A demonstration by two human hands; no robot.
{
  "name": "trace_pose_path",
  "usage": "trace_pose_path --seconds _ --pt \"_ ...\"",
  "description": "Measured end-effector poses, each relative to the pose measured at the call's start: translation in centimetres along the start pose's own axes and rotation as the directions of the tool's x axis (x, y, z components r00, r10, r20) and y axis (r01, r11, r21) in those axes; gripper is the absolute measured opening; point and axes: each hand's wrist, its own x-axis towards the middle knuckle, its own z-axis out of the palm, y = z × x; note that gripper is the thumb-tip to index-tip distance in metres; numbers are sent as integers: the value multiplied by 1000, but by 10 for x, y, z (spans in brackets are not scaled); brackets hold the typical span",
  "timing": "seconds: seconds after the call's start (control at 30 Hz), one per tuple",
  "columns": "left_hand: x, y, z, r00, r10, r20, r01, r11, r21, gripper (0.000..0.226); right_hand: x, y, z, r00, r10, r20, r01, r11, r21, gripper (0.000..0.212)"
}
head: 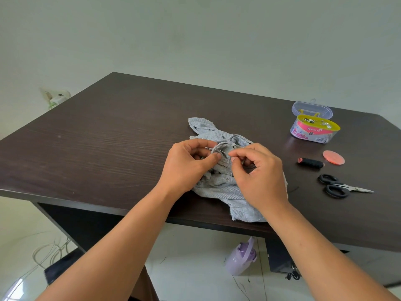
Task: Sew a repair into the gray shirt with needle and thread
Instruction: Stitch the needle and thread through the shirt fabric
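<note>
Two bare hands of mine work over a crumpled gray shirt (219, 181) lying near the front edge of a dark wood table (108, 137). My left hand (186, 168) pinches a raised fold of the cloth between thumb and curled fingers. My right hand (258, 172) pinches at the same fold, seemingly on a thin needle (221, 151), too small to be certain. To the right lie a black thread spool (310, 163), black-handled scissors (340, 186), a pink disc (333, 157) and an open sewing kit (313, 124).
</note>
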Motion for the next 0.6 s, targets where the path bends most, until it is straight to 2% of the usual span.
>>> trace_pose_path --seconds 0.6 --pt "-3 4 -2 996 10 87 -12 1000 21 20 0 -4 2 999 35 30 -34 999 -7 15"
